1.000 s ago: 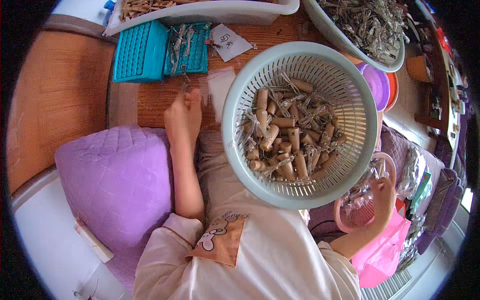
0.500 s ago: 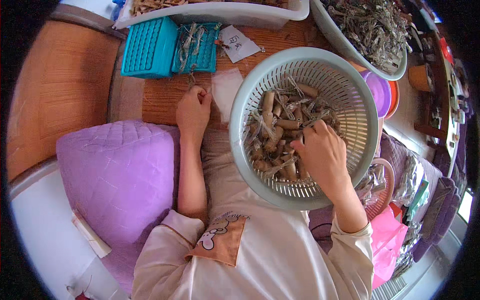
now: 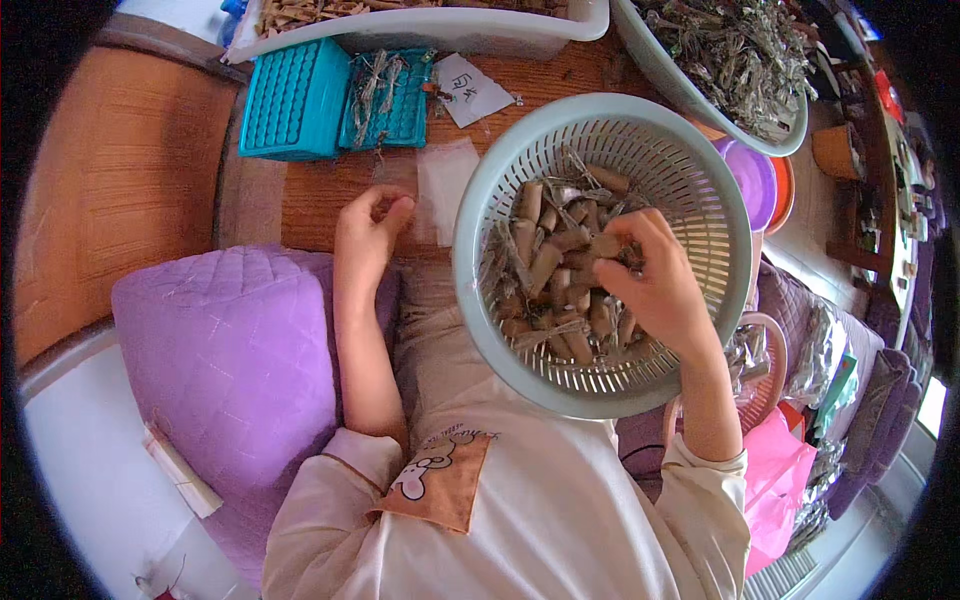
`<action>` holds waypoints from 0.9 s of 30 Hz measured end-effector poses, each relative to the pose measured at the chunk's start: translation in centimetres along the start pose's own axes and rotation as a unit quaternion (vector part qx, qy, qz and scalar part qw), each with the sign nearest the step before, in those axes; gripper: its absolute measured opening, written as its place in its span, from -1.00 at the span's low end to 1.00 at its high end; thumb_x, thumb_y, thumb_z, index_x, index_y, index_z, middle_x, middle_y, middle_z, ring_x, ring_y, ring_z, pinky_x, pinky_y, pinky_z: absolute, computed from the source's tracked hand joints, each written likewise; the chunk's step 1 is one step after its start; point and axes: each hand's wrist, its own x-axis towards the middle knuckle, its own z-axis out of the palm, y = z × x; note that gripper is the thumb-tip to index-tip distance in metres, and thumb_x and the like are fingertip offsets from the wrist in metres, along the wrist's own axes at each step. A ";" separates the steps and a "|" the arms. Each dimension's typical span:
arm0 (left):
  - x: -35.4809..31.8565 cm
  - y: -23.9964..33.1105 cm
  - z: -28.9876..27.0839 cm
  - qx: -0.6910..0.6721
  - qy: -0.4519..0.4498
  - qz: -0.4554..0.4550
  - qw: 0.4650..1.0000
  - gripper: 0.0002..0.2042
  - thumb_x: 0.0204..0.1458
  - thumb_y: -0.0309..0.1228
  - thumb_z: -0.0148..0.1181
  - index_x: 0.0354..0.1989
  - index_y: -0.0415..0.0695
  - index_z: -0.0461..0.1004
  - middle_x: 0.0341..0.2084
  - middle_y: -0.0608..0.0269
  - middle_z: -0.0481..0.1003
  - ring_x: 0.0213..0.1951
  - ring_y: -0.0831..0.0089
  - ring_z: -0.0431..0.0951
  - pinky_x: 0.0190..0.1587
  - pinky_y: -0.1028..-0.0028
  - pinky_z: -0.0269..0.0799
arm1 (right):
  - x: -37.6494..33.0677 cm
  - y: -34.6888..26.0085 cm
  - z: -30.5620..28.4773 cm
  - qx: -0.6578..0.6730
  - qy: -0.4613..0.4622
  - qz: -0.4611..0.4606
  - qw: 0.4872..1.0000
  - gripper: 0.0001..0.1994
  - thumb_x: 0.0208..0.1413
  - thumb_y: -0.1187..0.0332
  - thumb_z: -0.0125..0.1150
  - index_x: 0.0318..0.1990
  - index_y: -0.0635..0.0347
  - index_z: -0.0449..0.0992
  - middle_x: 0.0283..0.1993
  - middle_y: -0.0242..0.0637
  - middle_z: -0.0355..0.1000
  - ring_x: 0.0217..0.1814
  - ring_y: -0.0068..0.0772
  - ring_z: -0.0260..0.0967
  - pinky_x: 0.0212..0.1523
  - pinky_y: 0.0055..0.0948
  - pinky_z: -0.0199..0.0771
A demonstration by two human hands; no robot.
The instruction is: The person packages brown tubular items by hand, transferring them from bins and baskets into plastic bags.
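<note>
My right hand [image 3: 655, 280] reaches into a grey-green plastic colander basket [image 3: 478, 330] and pinches a short brown tube [image 3: 604, 246] between thumb and fingers. Around it in the basket lie several more brown tubes [image 3: 545, 268], mixed with thin clear and silvery strands. Over the wooden table's near edge, left of the basket, is my left hand [image 3: 368, 230]. Its fingers are curled toward the thumb; anything between them is too small or blurred to make out. Nearest to it lies a flat whitish sheet [image 3: 446, 190].
Behind my left hand stand a teal ridged block [image 3: 290, 100] and a smaller teal rack [image 3: 398, 110] with silvery strands on it. Beside them lies a marked paper slip [image 3: 472, 90]. A white tub [image 3: 500, 30] and a basin of silvery strands [image 3: 740, 70] are farther back. A purple cushion [image 3: 225, 340] sits left.
My right hand has lifted slightly and now pinches a brown tube. My left hand has drawn back a little toward me and left, its fingers looser. The tubes have shifted.
</note>
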 end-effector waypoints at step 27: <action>-7.5 9.5 4.4 -0.363 -0.308 0.051 0.878 -0.45 -0.31 -0.32 0.32 -0.12 -0.28 0.26 -0.61 0.31 0.47 -0.60 0.68 0.42 -0.53 0.73 0.29 | -2.1 3.3 -3.4 0.590 0.034 -0.117 0.798 -0.63 0.14 0.15 -0.26 -0.06 0.26 0.16 -0.49 -0.35 0.19 -0.50 -0.49 0.23 -0.25 -0.44 0.35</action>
